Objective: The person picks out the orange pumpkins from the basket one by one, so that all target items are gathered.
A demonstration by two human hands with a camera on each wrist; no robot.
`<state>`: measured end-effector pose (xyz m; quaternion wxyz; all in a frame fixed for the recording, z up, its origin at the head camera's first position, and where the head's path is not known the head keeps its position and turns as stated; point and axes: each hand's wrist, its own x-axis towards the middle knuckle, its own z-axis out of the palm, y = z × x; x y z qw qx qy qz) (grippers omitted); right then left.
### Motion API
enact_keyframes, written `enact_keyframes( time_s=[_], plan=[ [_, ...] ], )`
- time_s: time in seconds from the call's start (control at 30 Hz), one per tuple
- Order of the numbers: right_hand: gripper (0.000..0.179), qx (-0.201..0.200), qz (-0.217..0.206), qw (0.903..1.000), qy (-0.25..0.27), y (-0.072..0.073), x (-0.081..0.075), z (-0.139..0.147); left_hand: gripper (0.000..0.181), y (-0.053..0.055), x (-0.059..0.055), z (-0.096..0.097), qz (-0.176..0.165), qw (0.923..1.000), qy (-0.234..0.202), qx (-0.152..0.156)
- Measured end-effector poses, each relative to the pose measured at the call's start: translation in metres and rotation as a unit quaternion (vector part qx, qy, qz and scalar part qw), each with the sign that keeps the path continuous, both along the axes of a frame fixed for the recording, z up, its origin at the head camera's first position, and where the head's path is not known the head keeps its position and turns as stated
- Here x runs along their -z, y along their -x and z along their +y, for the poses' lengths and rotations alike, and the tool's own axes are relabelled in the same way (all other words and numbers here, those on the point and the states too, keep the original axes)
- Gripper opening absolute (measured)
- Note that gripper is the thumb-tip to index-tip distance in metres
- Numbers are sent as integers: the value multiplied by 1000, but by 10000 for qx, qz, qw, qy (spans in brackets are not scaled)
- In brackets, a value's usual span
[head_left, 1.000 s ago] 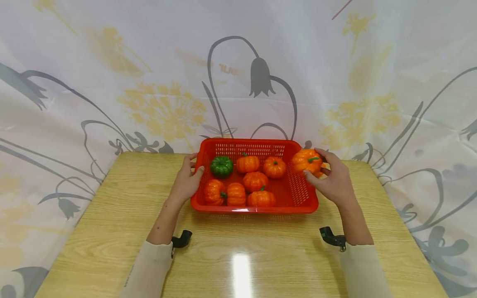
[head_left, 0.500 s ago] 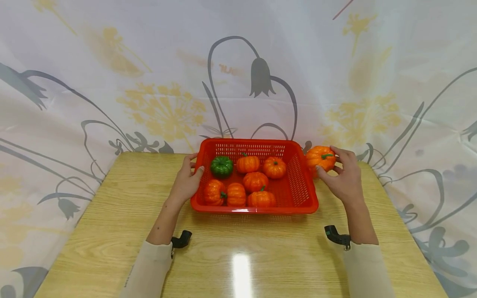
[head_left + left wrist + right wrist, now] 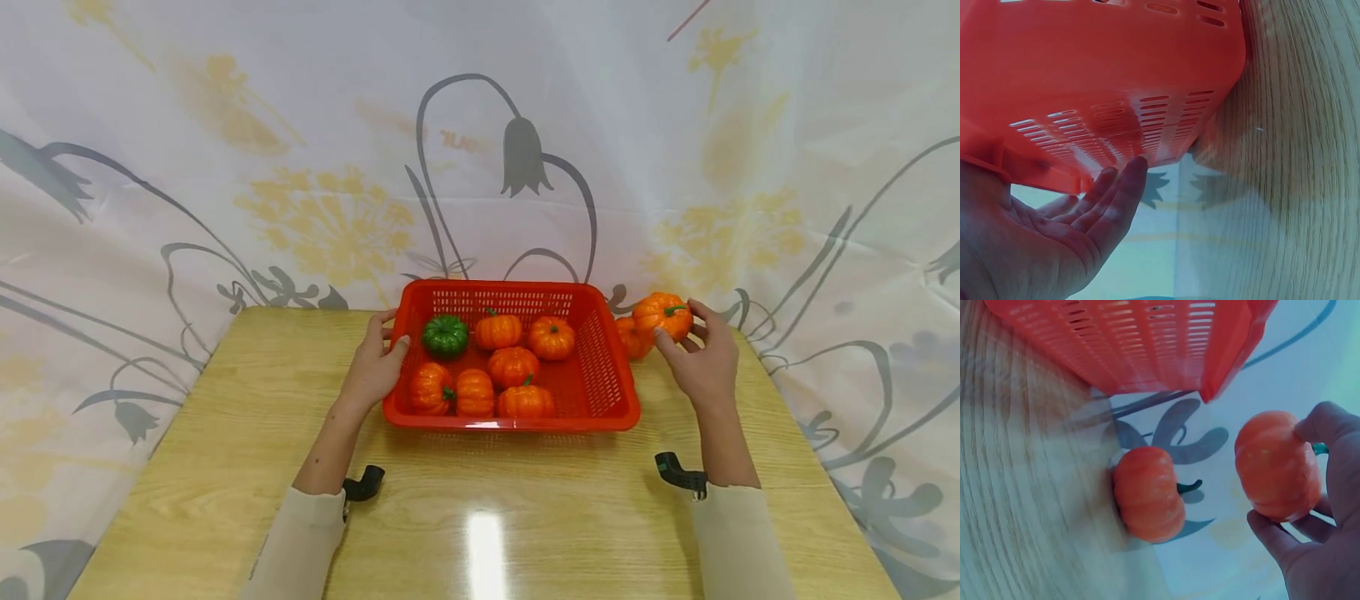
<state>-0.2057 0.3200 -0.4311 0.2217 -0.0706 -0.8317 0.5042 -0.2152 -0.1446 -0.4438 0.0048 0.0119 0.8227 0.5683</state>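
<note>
I see the basket unmoved, its left rim pinched between the left hand's thumb and fingers. The right hand has shifted right since 1 second ago, pinching the held pumpkin off the table, stem toward palm. The 2nd pumpkin, now better exposed, lies between it and the basket.

Curtained-off workspace: floral cloth along three sides of table.
</note>
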Motion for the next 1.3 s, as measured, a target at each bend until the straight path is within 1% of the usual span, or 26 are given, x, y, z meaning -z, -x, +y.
enact_keyframes(
  time_s=[0.13, 0.37, 0.5, 0.67, 0.73, 1.0, 1.13, 1.3],
  plan=[
    [68, 98, -45, 9997, 197, 1, 3, 4, 54, -1, 0, 0, 7, 10000, 4, -21],
    [68, 444, -3, 9977, 508, 8, 13, 12, 55, 0, 2, 0, -30, 10000, -44, -17],
    [70, 589, -114, 9965, 590, 10, 20, 17, 55, 0, 1, 0, -10, 10000, -57, -9],
    [72, 657, -360, 9947, 699, 12, 31, 24, 55, 0, 1, 0, 16, 10000, -56, -3],
    [72, 722, -440, 9941, 678, 13, 35, 27, 55, 0, 1, 0, 24, 10000, -57, -7],
    [71, 1048, -538, 9919, 473, 16, 49, 32, 54, -1, 1, 0, 61, 10000, -44, -12],
    [73, 1093, -718, 9902, 488, 16, 54, 34, 54, 0, 2, 0, 66, 10000, -39, -4],
    [72, 1064, -882, 9897, 363, 19, 61, 36, 54, 1, 3, 0, 66, 10000, -59, 3]
  ],
)
